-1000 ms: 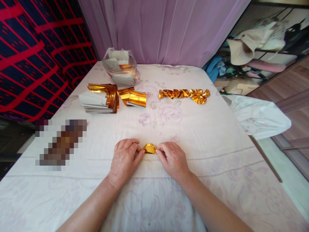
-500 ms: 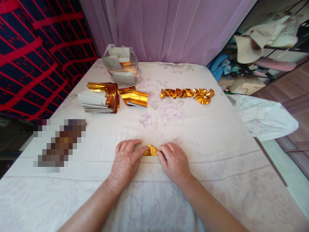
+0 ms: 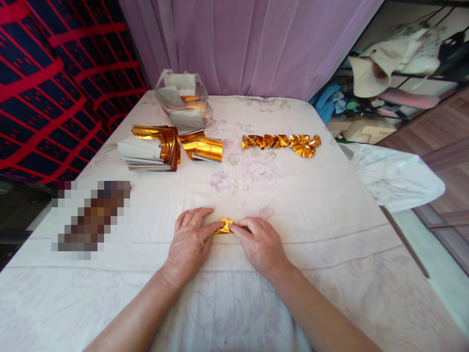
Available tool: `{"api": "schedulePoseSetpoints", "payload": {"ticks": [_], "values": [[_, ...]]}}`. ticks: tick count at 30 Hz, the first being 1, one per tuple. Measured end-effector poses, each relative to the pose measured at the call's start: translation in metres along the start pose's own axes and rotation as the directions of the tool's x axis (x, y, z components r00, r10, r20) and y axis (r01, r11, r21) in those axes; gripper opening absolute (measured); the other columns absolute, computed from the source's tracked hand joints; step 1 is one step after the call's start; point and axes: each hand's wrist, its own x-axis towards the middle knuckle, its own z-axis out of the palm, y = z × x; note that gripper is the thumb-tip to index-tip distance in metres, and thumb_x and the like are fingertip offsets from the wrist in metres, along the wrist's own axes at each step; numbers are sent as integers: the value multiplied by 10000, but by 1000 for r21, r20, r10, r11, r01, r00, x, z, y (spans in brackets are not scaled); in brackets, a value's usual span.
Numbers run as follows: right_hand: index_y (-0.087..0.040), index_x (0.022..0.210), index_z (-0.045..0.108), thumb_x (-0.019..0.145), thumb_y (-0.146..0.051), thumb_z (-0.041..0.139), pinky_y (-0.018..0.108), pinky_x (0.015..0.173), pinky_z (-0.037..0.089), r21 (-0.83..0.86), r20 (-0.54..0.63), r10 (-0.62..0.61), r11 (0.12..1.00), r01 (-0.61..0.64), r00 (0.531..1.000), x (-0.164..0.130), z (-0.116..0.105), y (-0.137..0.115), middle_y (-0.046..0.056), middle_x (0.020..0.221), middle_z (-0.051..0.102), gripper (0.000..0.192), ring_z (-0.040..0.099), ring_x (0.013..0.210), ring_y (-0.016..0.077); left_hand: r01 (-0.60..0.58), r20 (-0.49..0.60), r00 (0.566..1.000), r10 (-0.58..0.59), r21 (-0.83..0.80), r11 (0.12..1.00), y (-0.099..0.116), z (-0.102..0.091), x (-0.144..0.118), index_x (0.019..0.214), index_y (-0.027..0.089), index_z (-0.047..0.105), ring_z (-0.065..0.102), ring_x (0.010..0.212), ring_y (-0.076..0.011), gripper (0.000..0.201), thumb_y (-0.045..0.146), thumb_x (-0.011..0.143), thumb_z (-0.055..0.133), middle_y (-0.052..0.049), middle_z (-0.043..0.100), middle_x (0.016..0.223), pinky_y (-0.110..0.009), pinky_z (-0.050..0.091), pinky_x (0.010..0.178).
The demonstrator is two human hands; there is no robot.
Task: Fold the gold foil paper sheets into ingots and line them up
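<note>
Gold paper (image 3: 227, 221), one small folded piece of it, lies on the flowered cloth (image 3: 315, 195) right in front of me, between my two hands. My left hand (image 3: 187, 238) is open, its fingers stretched forward and its thumb pressed on the left part of the piece. My right hand (image 3: 264, 242) has its fingers bent in, one fingertip on the right part; whether I'm pinching the paper there or only pressing it down, I can't tell.

Beyond my hands, to the right, lies one row of folded gold pieces (image 3: 280, 141), with a bit more bunched below its right end; they run into each other too much for me to count. On the left I have one thick stack of sheets (image 3: 142, 155), too tight to count, and just beside it one smaller bunch of curled gold sheets (image 3: 209, 148). Behind them stands one clear plastic bag (image 3: 202, 90) with more paper inside. On the shelf at right I see one pale hat (image 3: 372, 76) and, lower down, a cardboard box (image 3: 370, 131) whose marks are too small for me to read.

The piece I'm working is bright, shiny and creased, low and wide, with a rounded top edge and a straighter bottom edge; my fingertips hide part of it. The stack shows shiny gold on one side and dull grey-white on the other.
</note>
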Motion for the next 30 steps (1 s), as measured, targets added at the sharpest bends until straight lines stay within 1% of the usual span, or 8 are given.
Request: {"api": "schedulePoseSetpoints", "payload": {"ticks": [2, 5, 8, 12, 16, 21, 26, 30], "values": [[-226, 1026, 718, 903, -118, 569, 297, 676, 401, 3, 5, -14, 1000, 14, 1000, 0, -1, 1, 37, 853, 639, 222, 540, 745, 165, 4, 6, 1000, -4, -5, 1000, 0, -1, 0, 1167, 356, 696, 505, 1179, -283, 402, 117, 889, 533, -69, 580, 1269, -526, 383, 1006], [-216, 1037, 715, 879, -124, 580, 302, 702, 422, 70, 18, 14, 997, -15, 1000, -1, -2, 2, 43, 879, 638, 228, 551, 779, 171, 8, 9, 1000, -8, -11, 1000, 1, -2, 1, 1155, 350, 705, 508, 1176, -280, 405, 118, 870, 533, -63, 582, 1270, -515, 380, 1009], [-220, 1026, 717, 882, -156, 584, 307, 727, 441, 124, 22, 49, 991, -52, 999, -1, -3, 4, 38, 888, 640, 206, 558, 797, 173, 7, 0, 1000, -7, -16, 1000, 2, -3, 2, 1130, 338, 718, 515, 1168, -279, 316, 202, 889, 566, -65, 586, 1265, -502, 384, 1002], [-206, 1046, 715, 900, -184, 572, 323, 733, 445, 102, 19, 32, 994, -34, 999, -1, -6, 2, 52, 903, 635, 205, 546, 805, 182, 5, -2, 1000, -5, -22, 1000, 1, -3, 1, 1134, 354, 715, 522, 1160, -273, 261, 288, 927, 570, -63, 590, 1262, -496, 389, 990], [-208, 1120, 695, 892, -198, 581, 352, 769, 436, 57, 24, -29, 998, 28, 999, 1, -9, -8, 78, 999, 635, 255, 531, 869, 204, 19, 0, 1000, -19, -31, 999, 0, -1, 1, 1130, 363, 716, 521, 1161, -269, 271, 262, 925, 570, -57, 593, 1263, -497, 385, 999], [-232, 1098, 700, 879, -213, 615, 338, 764, 427, 66, 129, -36, 997, 28, 991, 2, -6, -17, 60, 1000, 643, 235, 533, 895, 198, 25, -10, 1000, -25, -30, 999, 0, 0, 1, 1130, 360, 715, 518, 1167, -269, 315, 197, 902, 571, -57, 599, 1259, -503, 386, 1000], [-255, 1042, 722, 877, -196, 601, 341, 729, 399, 57, 77, 17, 998, -21, 997, -3, -7, -7, 41, 947, 655, 213, 530, 847, 190, 32, -6, 999, -32, -41, 999, -1, 0, 1, 1121, 360, 717, 525, 1162, -267, 355, 151, 897, 537, -52, 605, 1257, -506, 385, 996], [-223, 1016, 726, 879, -172, 570, 346, 718, 392, 47, 55, 30, 998, -32, 998, -7, -12, 1, 39, 906, 669, 214, 531, 817, 189, 48, -10, 999, -48, -66, 997, -1, 0, 1, 1114, 340, 712, 532, 1156, -254, 345, 145, 903, 521, -48, 623, 1238, -494, 387, 993]]}}
